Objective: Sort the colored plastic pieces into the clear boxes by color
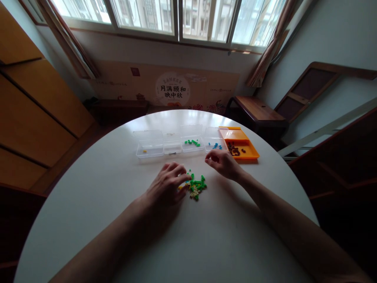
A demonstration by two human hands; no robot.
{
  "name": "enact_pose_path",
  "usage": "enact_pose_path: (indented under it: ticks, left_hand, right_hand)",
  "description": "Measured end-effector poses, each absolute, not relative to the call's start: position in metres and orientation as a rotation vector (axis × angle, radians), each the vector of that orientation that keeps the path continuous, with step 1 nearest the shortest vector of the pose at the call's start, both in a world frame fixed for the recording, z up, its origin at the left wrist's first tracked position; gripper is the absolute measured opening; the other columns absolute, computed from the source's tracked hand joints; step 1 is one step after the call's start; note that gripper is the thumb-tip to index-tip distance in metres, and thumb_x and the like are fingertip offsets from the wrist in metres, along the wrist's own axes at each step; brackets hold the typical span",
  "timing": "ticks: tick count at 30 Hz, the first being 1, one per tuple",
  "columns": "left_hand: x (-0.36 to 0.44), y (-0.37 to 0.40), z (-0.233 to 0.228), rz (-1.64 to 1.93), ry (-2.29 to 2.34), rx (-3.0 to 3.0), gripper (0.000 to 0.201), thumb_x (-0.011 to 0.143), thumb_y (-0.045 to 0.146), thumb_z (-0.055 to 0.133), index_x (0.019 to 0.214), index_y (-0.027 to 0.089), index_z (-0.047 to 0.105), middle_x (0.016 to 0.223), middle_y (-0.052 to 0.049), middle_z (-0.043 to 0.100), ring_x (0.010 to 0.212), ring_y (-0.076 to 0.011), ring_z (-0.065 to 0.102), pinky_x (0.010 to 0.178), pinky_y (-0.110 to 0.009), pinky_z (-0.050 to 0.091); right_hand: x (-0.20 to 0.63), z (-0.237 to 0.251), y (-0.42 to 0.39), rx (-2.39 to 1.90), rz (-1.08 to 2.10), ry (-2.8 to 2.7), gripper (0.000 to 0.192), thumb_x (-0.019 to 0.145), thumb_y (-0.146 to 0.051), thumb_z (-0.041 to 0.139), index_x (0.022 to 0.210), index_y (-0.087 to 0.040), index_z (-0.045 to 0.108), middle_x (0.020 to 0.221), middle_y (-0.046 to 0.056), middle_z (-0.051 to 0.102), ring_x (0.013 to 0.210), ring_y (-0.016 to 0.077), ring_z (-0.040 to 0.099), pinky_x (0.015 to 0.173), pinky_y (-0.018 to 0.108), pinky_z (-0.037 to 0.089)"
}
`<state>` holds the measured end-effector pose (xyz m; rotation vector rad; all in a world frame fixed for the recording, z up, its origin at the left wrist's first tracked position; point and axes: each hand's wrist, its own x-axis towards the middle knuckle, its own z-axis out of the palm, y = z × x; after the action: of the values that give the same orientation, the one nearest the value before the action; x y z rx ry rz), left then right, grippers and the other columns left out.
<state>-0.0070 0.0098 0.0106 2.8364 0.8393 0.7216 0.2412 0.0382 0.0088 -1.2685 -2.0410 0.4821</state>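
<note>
A small pile of toy building bricks [197, 184], green, yellow and cream with a little blue, lies on the white round table [182, 243]. At the pile's left side is my left hand [169, 182], palm down with fingers bent. Its thumb and index finger are apart at the pile's edge, with bricks showing between them. My right hand [225, 162] hovers to the pile's upper right, in front of the boxes. Its fingertips are pinched together; whatever they hold, if anything, is too small to make out.
Behind the hands stand open clear boxes: one with a yellow brick [144, 151], one with green bricks [193, 142], one with blue bricks [217, 146]. An orange box [250, 151] with dark brown bricks [235, 150] stands at their right. Beyond the table is a wooden chair [259, 108].
</note>
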Motion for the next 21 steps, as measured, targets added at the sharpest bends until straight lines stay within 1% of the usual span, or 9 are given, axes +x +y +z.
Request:
enact_pose_path:
  ticks: [3,6,10,13,18,21]
  left_hand:
    - [-0.0064,0.0107,0.0072,0.692,0.858,2.85,0.015,0.086,0.021,0.058,0.096,0.026,0.067,0.092,-0.004,0.061,0.089,-0.0198,0.05,0.084,-0.037,0.039]
    - [-0.0066,0.0119,0.0044,0.699,0.87,2.862,0.016,0.087,0.02,0.055,0.095,0.027,0.067,0.092,-0.004,0.061,0.089,-0.0198,0.05,0.084,-0.037,0.038]
    - [-0.0068,0.0126,0.0022,0.703,0.868,2.852,0.019,0.086,0.022,0.056,0.101,0.027,0.067,0.095,-0.004,0.062,0.091,-0.0201,0.05,0.085,-0.037,0.038]
    - [-0.0078,0.0131,0.002,0.71,0.857,2.824,0.022,0.085,0.019,0.057,0.102,0.029,0.067,0.095,-0.003,0.062,0.09,-0.0194,0.05,0.085,-0.036,0.038]
    - [-0.0107,0.0143,0.0042,0.729,0.828,2.797,0.025,0.079,0.012,0.058,0.099,0.026,0.066,0.099,-0.003,0.063,0.094,-0.0196,0.051,0.087,-0.036,0.04]
    - [-0.0108,0.0143,0.004,0.731,0.827,2.778,0.021,0.081,0.017,0.059,0.099,0.025,0.066,0.1,-0.004,0.063,0.094,-0.0198,0.05,0.088,-0.036,0.04]
  right_hand:
    - [0.2349,0.0058,0.0341,-1.248,0.49,-2.093,0.013,0.083,-0.025,0.058,0.078,-0.016,0.065,0.066,-0.001,0.056,0.06,0.0098,0.047,0.059,0.023,0.037]
    - [0.2322,0.0046,0.0322,-1.24,0.51,-2.104,0.012,0.083,-0.025,0.058,0.079,-0.016,0.065,0.066,-0.001,0.057,0.059,0.0094,0.046,0.058,0.023,0.036]
    - [0.2328,0.0028,0.0331,-1.249,0.519,-2.09,0.011,0.083,-0.023,0.059,0.078,-0.015,0.065,0.065,-0.001,0.056,0.058,0.0091,0.046,0.057,0.022,0.036]
    - [0.2344,0.0008,0.0342,-1.26,0.511,-2.081,0.01,0.083,-0.022,0.059,0.078,-0.015,0.065,0.065,0.0,0.057,0.058,0.009,0.046,0.057,0.023,0.036]
    - [0.2348,-0.0013,0.0345,-1.255,0.496,-2.102,0.009,0.082,-0.021,0.06,0.078,-0.015,0.066,0.064,-0.001,0.057,0.056,0.0087,0.046,0.056,0.022,0.035]
    - [0.2336,-0.002,0.0341,-1.246,0.488,-2.11,0.009,0.082,-0.021,0.061,0.077,-0.015,0.066,0.064,-0.001,0.058,0.056,0.0087,0.046,0.056,0.022,0.035]
